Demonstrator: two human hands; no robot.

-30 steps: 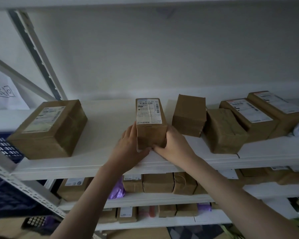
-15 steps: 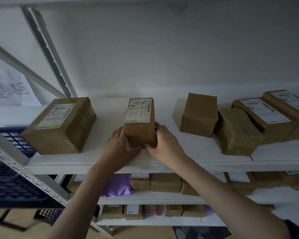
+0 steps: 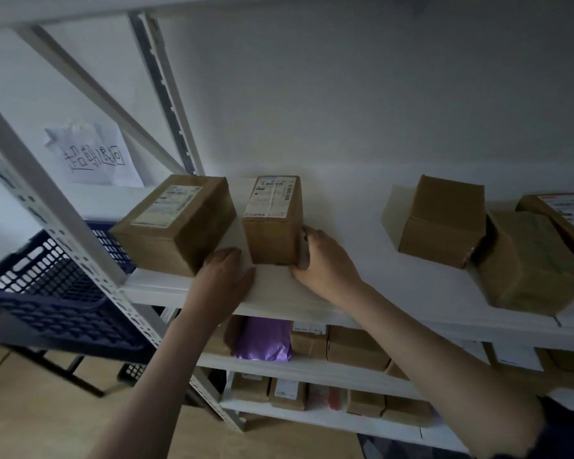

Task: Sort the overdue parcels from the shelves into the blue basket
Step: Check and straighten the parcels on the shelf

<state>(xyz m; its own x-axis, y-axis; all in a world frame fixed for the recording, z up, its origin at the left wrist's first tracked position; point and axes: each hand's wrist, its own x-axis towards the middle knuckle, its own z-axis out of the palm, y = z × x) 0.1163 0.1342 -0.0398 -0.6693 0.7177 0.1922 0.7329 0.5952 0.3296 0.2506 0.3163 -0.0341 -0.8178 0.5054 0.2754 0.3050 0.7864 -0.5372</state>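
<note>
A tall brown parcel (image 3: pixel 273 223) stands upright near the front edge of the top shelf (image 3: pixel 345 286), with its white label (image 3: pixel 272 197) facing up. The right hand (image 3: pixel 322 260) holds its right side, fingers curled around the near corner. The left hand (image 3: pixel 224 276) lies flat on the shelf edge with straight fingers, holding nothing, between this parcel and a wider box (image 3: pixel 174 225) just to the left (it seems to touch that box, but I cannot be sure).

The parcel looks like stiff cardboard with flat sides, so it should not bend or squash. It is small, so it is likely light, but that is only a guess. The taped sides could be a bit slippery. A good hold would be one hand on each long side, low down, so it does not tip over.

The blue basket (image 3: pixel 40 293) sits to the left, lower than the shelf and past the metal post (image 3: pixel 63 233). The parcel would have to be lifted clear of the wider box to get there.
</note>
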